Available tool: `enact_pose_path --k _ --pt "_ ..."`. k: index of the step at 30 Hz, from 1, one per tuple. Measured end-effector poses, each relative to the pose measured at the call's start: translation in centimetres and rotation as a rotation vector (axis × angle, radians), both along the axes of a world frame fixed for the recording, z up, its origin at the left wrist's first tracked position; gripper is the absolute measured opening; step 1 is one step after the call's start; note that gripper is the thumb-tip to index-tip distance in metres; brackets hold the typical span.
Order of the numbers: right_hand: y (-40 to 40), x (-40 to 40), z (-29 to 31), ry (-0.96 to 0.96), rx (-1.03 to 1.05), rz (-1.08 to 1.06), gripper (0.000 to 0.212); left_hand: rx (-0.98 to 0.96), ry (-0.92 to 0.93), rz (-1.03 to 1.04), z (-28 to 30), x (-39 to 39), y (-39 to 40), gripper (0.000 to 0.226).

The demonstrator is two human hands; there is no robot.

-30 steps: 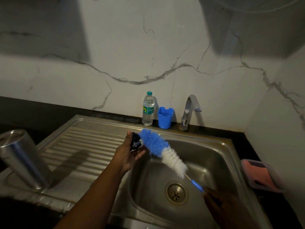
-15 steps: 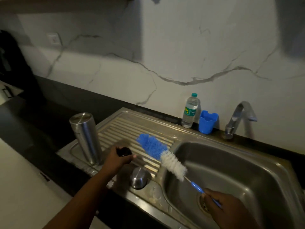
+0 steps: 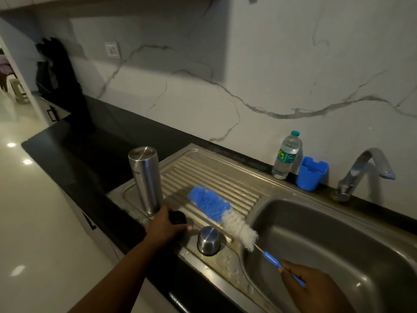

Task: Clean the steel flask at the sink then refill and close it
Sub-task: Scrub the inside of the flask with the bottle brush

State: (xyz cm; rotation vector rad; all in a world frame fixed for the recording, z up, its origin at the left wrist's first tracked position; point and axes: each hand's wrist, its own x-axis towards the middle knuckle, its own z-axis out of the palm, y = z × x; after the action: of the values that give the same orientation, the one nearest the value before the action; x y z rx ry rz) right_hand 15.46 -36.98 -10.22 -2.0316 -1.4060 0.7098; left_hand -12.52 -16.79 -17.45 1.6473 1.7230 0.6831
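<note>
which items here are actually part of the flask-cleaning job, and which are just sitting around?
In play: steel flask upside down on the drainboard; black stopper under the left hand; steel cap; bottle brush held by the right hand; sink; tap.

Idle: water bottle; blue cup.

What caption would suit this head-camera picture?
At a steel sink, the left hand sets down a small black stopper beside the upturned steel flask; the right hand holds a blue-and-white bottle brush.

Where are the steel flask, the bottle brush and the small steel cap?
steel flask [image 3: 146, 179], head view, middle of its body.
bottle brush [image 3: 209, 203], head view, blue bristles.
small steel cap [image 3: 208, 240], head view, its top.
</note>
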Motion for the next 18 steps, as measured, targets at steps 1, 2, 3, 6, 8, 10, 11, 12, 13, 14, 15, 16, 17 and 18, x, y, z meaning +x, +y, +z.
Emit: enact_pose_path --k 1,2,3,6,8,10,11,12,13,14,15,16,17,18 --pt "0.0 0.2 0.0 -0.012 -0.02 0.011 0.007 0.013 0.011 0.006 0.0 0.1 -0.2 0.067" --pt "-0.1 0.1 0.2 -0.016 -0.023 0.018 0.01 0.033 0.006 0.02 0.0 0.1 -0.4 0.068" --pt "-0.3 0.0 0.3 -0.022 -0.003 0.013 0.009 0.051 -0.023 0.051 -0.1 0.0 -0.7 0.071" --pt "-0.7 0.0 0.3 -0.011 -0.018 -0.032 0.023 0.161 -0.242 0.216 -0.7 -0.9 -1.3 0.085" --pt "-1.0 0.3 0.2 0.033 0.027 -0.056 0.043 0.263 -0.365 0.338 -0.4 -1.4 -1.7 0.078" --pt "-1.1 0.7 -0.2 0.079 -0.004 -0.064 0.035 0.321 -0.42 0.422 0.5 -1.4 -1.8 0.068" --pt "-1.1 0.7 -0.3 0.088 -0.033 -0.084 0.028 0.344 -0.423 0.448 0.8 -1.5 -1.7 0.068" --pt "-1.0 0.8 -0.6 0.084 -0.049 -0.11 0.017 0.373 -0.417 0.474 1.1 -1.5 -1.6 0.071" --pt "-1.0 0.9 -0.8 0.08 -0.063 -0.121 0.017 0.401 -0.416 0.503 1.1 -1.6 -1.4 0.075" --pt "-1.0 1.0 -1.3 0.07 -0.044 -0.144 0.029 0.423 -0.425 0.536 1.3 -1.7 -1.1 0.082" --pt "-1.0 1.1 -1.4 0.076 -0.034 -0.152 0.031 0.429 -0.437 0.555 1.4 -1.9 -0.7 0.089" --pt "-1.0 1.1 -1.5 0.072 -0.044 -0.155 0.023 0.418 -0.449 0.558 1.6 -2.1 -0.2 0.096" --pt "-0.8 1.3 -1.6 0.062 -0.084 -0.148 0.018 0.399 -0.451 0.539 1.8 -2.2 0.3 0.102" --pt "-0.7 1.8 -1.7 0.051 -0.109 -0.139 0.019 0.388 -0.457 0.504 2.0 -2.3 0.9 0.106"
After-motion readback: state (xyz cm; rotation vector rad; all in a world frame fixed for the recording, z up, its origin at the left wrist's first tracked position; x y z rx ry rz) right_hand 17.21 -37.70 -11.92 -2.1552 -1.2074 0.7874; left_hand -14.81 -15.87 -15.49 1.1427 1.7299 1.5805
